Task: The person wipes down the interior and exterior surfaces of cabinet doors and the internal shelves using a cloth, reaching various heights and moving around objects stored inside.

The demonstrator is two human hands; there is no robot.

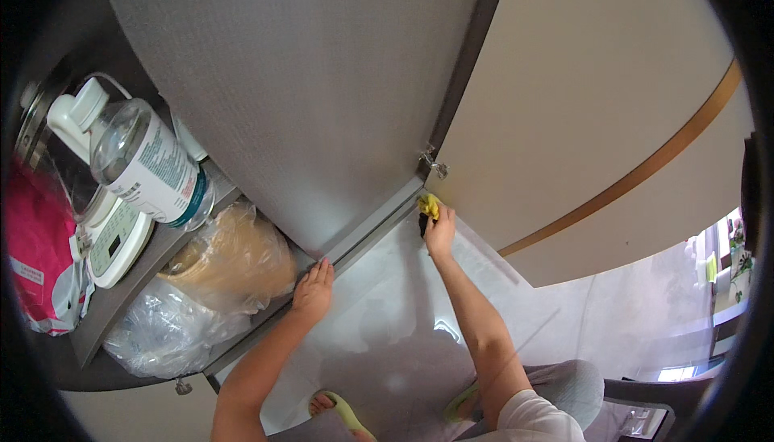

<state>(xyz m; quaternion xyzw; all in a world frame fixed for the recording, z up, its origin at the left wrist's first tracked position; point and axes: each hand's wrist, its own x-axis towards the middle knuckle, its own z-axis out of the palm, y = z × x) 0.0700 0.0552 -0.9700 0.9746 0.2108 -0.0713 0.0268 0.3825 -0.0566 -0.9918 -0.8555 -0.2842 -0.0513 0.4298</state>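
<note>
Pinched in the fingers of my right hand (440, 237) is a crumpled yellow cloth (429, 205) with a dark part hanging below it. The cloth is at the inner corner where the cabinet's bottom edge (369, 233) meets the open cream door (574, 109), close under a metal hinge (434, 162). My left hand (313, 291) holds nothing. It rests flat on the same bottom edge, farther left, near the lower compartment. Part of the cloth is hidden behind my right fingers.
On the shelf (151, 254) at left stand a clear labelled bottle (154, 167), a white appliance with a control panel (118, 248) and a pink bag (42, 242). Plastic-wrapped items (242, 254) fill the compartment below. A grey panel (302, 79) rises ahead; glossy floor tiles (387, 321) lie beneath.
</note>
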